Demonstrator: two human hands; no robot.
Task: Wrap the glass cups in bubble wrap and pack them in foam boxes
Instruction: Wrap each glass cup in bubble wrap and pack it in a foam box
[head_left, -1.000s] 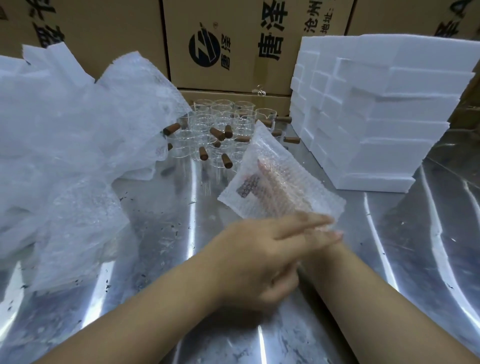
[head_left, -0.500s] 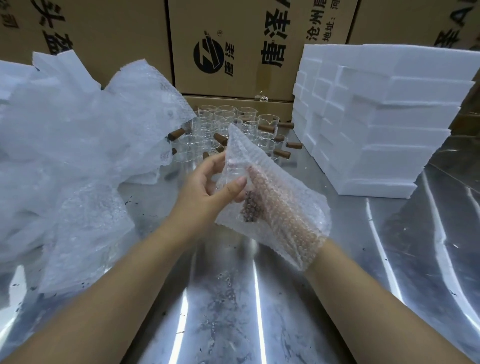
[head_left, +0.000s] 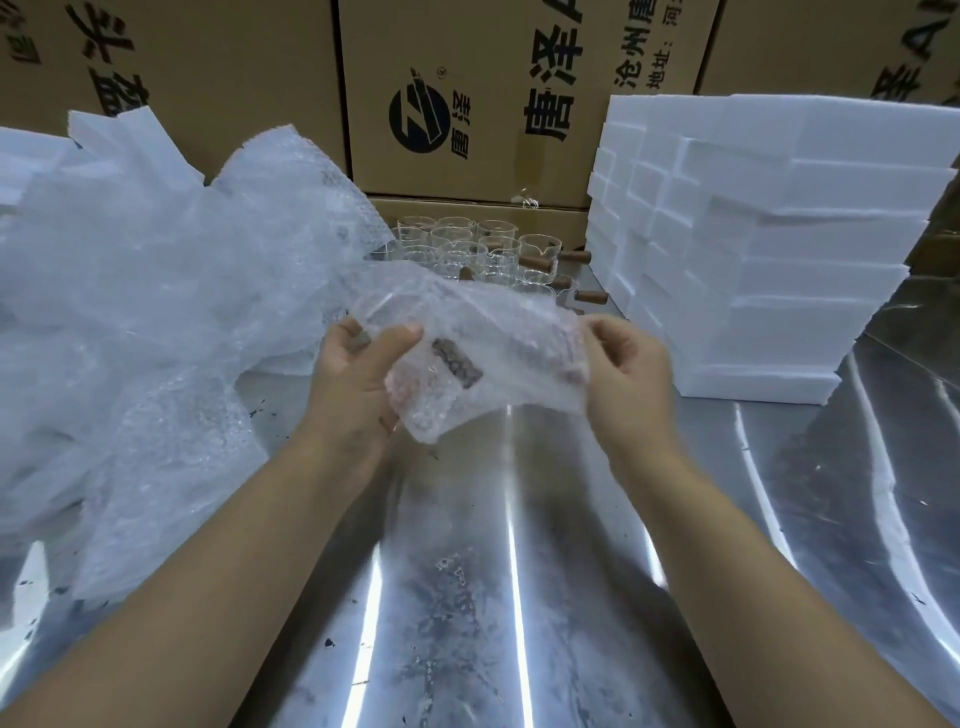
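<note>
Right of the bubble wrap heap (head_left: 156, 322), the wrapped glass cup (head_left: 498, 353) is held above the worktop (head_left: 467, 571), clamped at its left end in the grip of the left hand (head_left: 353, 379) and pinched at its right edge by the right hand (head_left: 623, 374), left of the stacked foam boxes (head_left: 779, 260).

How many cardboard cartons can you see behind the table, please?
4: left carton, middle carton, right carton along the top, and a lower carton under the middle one. The bubble wrap and foam boxes may hide others.

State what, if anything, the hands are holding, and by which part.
Both hold one bubble-wrap bundle with a cup's brown handle showing through it. The left hand grips its left end; the right hand pinches its right edge.
</note>
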